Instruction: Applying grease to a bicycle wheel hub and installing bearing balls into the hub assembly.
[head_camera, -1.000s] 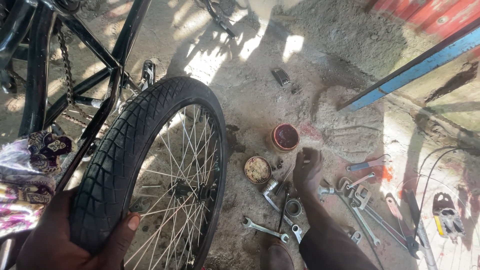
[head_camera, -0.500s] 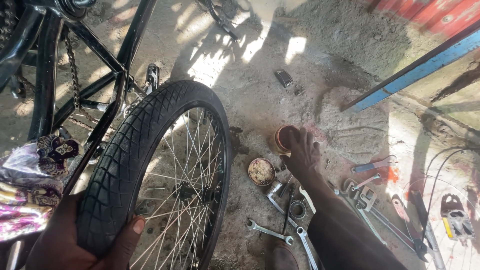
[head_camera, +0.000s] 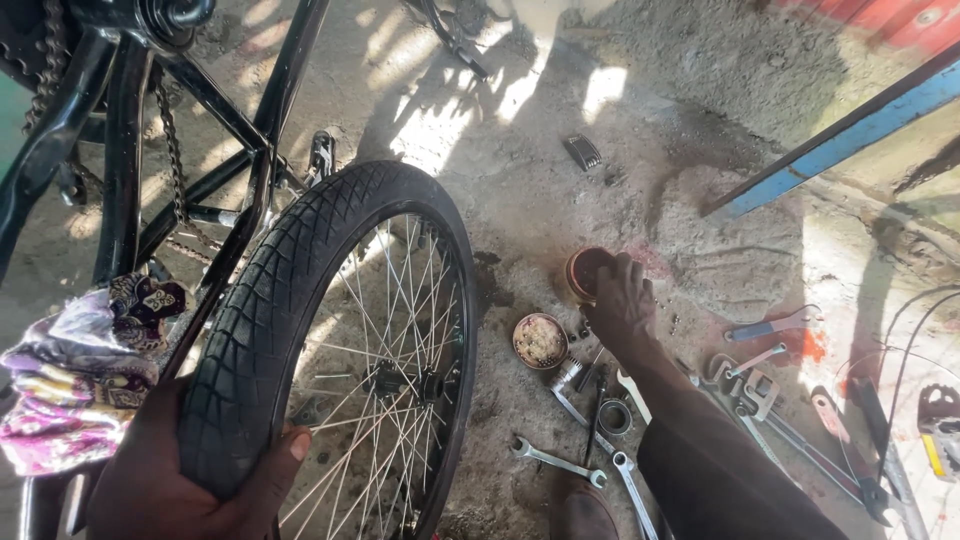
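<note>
— Down at the near left, what's that left hand (head_camera: 190, 480) doing?

— It's wrapped around the black tyre of the bicycle wheel (head_camera: 340, 350), thumb lying across the tread, fingers closed behind it. The wheel stands upright on the concrete floor (head_camera: 520, 170), its spokes and hub facing right.

— And the right hand (head_camera: 620, 300)?

— Stretched out to the middle of the scene, palm down, fingers curled over the rim of a small reddish-brown tin (head_camera: 585, 270) that sits on the floor. Whether it has truly gripped the tin or only touches it, I cannot tell.

— Anything just beside that tin?

— A round open tin (head_camera: 540, 341) with pale, speckled contents, a little nearer and to the left, between the wheel and the forearm. Nearer still lie a few spanners (head_camera: 556, 461) and a metal ring (head_camera: 614, 416).

— What's to the right?

— More tools (head_camera: 765, 385) scattered on the floor, one with a blue handle on a patch of red stain. A thin cable (head_camera: 900, 350) loops at the far right edge, and a blue bar (head_camera: 840, 140) slants across the far right corner.

— And on the left, behind the wheel?

— A black bicycle frame (head_camera: 120, 150) with its chain (head_camera: 170, 140) hanging, and a patterned cloth (head_camera: 90, 370) bunched just left of the tyre. A small dark object (head_camera: 582, 151) lies alone on the floor farther off, in dappled sun.
</note>
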